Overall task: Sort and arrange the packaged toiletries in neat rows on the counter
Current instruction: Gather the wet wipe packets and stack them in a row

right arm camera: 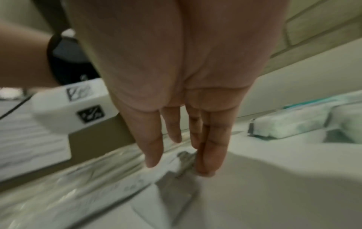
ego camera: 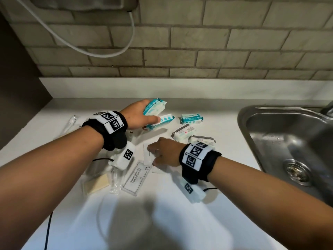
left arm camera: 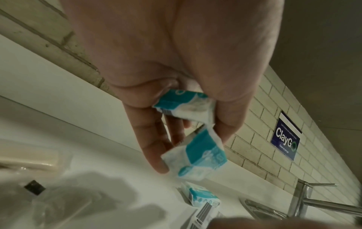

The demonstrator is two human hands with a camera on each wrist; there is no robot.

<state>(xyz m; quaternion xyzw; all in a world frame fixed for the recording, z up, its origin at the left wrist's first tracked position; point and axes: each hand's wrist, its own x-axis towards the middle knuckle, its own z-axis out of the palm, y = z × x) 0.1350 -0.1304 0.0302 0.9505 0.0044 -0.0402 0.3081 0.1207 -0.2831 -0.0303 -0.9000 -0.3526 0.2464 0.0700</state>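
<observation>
My left hand (ego camera: pixel 150 111) grips a teal-and-white packet (ego camera: pixel 154 106) between thumb and fingers near the back of the white counter (ego camera: pixel 225 159). A second, matching packet (ego camera: pixel 163 121) hangs just below it at my thumb tip. In the left wrist view the gripped packet (left arm camera: pixel 186 103) sits against the palm and the second packet (left arm camera: pixel 201 156) touches a fingertip. My right hand (ego camera: pixel 152 155) lies with straight fingers (right arm camera: pixel 207 155) on a clear flat sachet (ego camera: pixel 148 152), pressing it to the counter. A third teal packet (ego camera: pixel 191 118) lies loose to the right.
Two white packets with striped ends (ego camera: pixel 182 132) (ego camera: pixel 201 139) lie by my right wrist. A "shampoo with conditioner" sachet (ego camera: pixel 137 175), a wrapped soap bar (ego camera: pixel 98 182) and clear wrappers lie under my left forearm. A steel sink (ego camera: pixel 288 141) is at the right; a tiled wall is behind.
</observation>
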